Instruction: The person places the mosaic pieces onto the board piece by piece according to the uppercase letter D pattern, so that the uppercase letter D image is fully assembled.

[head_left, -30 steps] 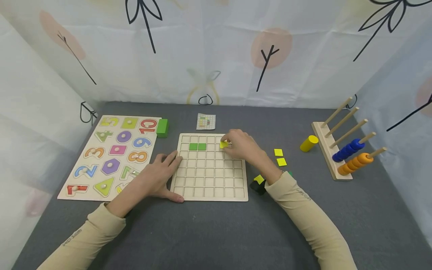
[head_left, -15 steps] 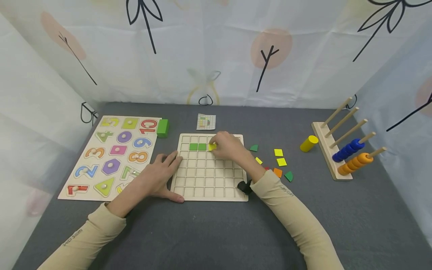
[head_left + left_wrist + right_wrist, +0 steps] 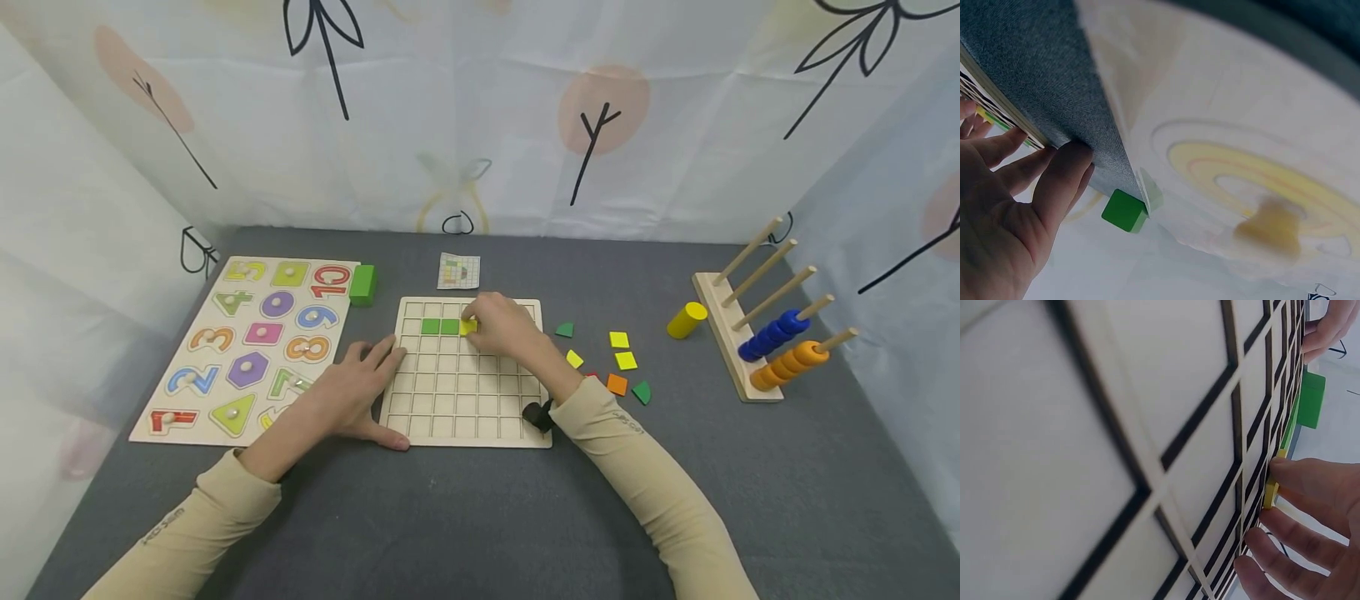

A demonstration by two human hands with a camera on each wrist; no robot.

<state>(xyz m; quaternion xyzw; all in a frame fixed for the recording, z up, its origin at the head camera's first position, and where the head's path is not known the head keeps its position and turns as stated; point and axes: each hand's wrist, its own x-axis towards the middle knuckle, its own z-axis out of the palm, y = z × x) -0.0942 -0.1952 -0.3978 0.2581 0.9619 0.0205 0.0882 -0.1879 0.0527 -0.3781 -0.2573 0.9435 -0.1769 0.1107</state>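
A pale wooden grid board [image 3: 465, 421] lies flat before me. My left hand [image 3: 356, 392] rests at its left side, fingers spread along the edge and thumb at the near left corner. With thumb and fingertips my right hand [image 3: 506, 327] pinches a yellow square tile [image 3: 468, 327] low over the grid's second row. That tile sits directly right of two green square tiles [image 3: 439, 327] set in the grid. In the right wrist view the yellow tile [image 3: 1270, 490] is between thumb and fingers, tilted at the grid's surface. My fingers partly hide it.
Right of the board lie loose yellow tiles [image 3: 626, 360], an orange tile [image 3: 617, 384] and green pieces [image 3: 641, 392]. Farther right stand a yellow cylinder [image 3: 687, 319] and a peg rack [image 3: 723, 333]. A number puzzle [image 3: 191, 350], green block [image 3: 362, 285] and pattern card [image 3: 458, 271] lie left and behind.
My right hand has moved left across the board with the yellow tile, coming up beside the green tiles. The left hand has stayed at the board's edge.
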